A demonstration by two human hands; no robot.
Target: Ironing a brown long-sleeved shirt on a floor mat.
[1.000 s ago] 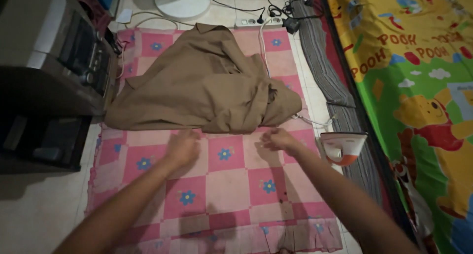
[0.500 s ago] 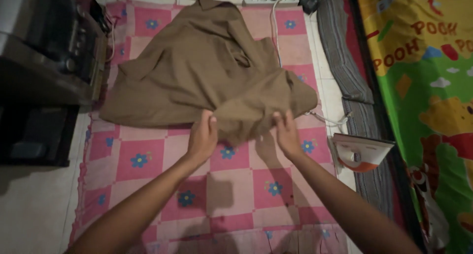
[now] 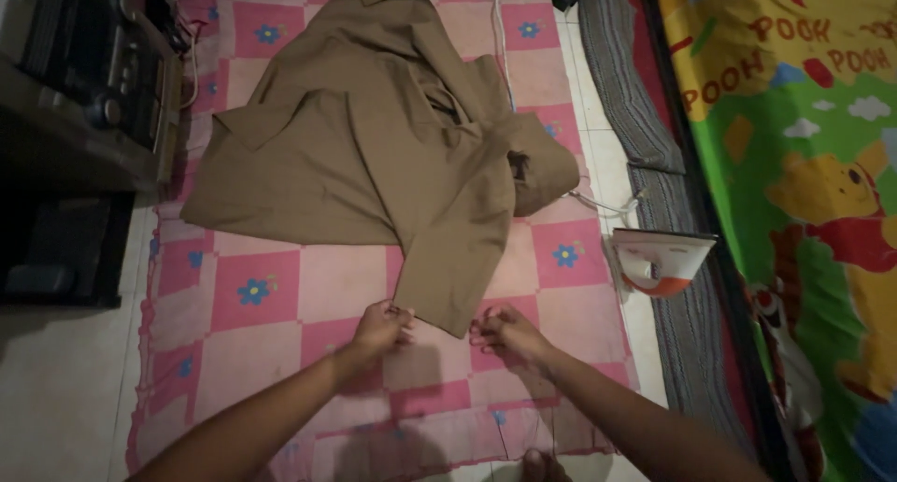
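Both hands pinch the cuff end of a brown shirt [image 3: 374,146] sleeve, the left hand [image 3: 381,327] and right hand [image 3: 502,331] at opposite corners, holding it taut and flat on the pink checked blanket [image 3: 252,295]. An iron [image 3: 662,260] stands just beside.

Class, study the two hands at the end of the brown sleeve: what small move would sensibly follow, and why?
Probably smoothing the sleeve flat. The left hand and right hand pinch the cuff's two corners, the sleeve lies stretched over the pink checked cloth, and the rest of the brown shirt lies crumpled. The iron stands aside.
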